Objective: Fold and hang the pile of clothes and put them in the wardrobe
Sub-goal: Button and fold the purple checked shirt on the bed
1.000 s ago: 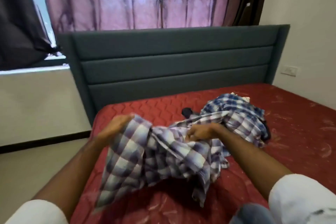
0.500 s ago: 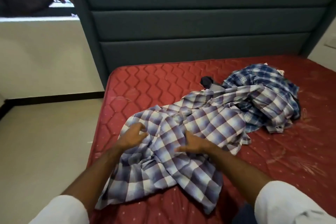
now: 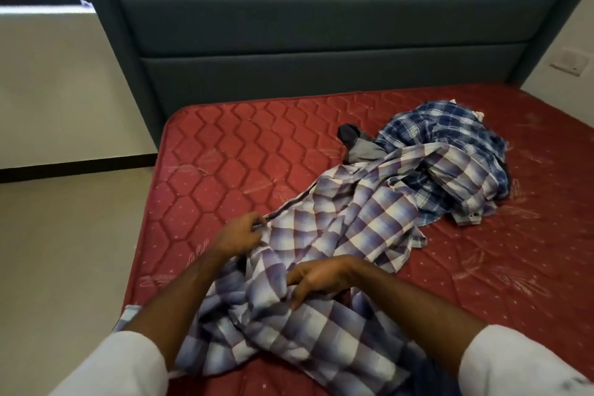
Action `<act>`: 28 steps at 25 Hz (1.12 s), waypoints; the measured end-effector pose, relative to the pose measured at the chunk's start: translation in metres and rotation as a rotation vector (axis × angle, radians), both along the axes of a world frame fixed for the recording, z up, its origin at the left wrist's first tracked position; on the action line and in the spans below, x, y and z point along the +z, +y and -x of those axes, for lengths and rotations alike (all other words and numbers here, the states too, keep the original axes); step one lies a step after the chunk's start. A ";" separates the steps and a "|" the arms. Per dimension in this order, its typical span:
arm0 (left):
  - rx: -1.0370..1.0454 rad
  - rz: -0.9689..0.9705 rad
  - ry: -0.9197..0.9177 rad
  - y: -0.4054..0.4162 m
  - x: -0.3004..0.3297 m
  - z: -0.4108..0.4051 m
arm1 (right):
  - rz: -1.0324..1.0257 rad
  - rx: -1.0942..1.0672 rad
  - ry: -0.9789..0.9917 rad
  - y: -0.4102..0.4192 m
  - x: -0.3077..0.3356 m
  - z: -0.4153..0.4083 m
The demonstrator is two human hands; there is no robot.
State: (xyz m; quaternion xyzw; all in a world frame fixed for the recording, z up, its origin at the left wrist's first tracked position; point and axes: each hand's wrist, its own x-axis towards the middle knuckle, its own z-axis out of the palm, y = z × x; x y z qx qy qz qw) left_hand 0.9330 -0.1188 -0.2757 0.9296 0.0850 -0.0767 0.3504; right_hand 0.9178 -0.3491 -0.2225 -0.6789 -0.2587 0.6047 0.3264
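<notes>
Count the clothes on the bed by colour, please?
Pale purple-and-white checked shirt: 1
Dark blue checked shirt: 1
Grey garment: 1
Total visible: 3; the pile may hide more.

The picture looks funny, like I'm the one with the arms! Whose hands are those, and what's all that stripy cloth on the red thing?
The camera sits on a person's head, so you see what they see, looking down. Those are their own two hands. The left hand pinches the edge of a purple checked shirt and the right hand grips a bunch of it. The shirt lies on a red mattress. Behind it waits a pile of clothes with a blue checked shirt on top, and a grey-green headboard.
</notes>
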 end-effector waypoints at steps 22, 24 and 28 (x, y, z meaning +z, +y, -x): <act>0.686 -0.011 -1.674 0.064 0.496 0.106 | -0.817 -0.668 -0.828 -0.003 0.420 -0.047; 0.775 -0.370 -1.560 0.073 0.514 0.132 | -0.677 -0.390 -0.893 -0.012 0.452 -0.043; 0.495 -1.183 -1.178 0.081 0.457 0.147 | -0.485 -0.459 -1.329 -0.014 0.467 -0.058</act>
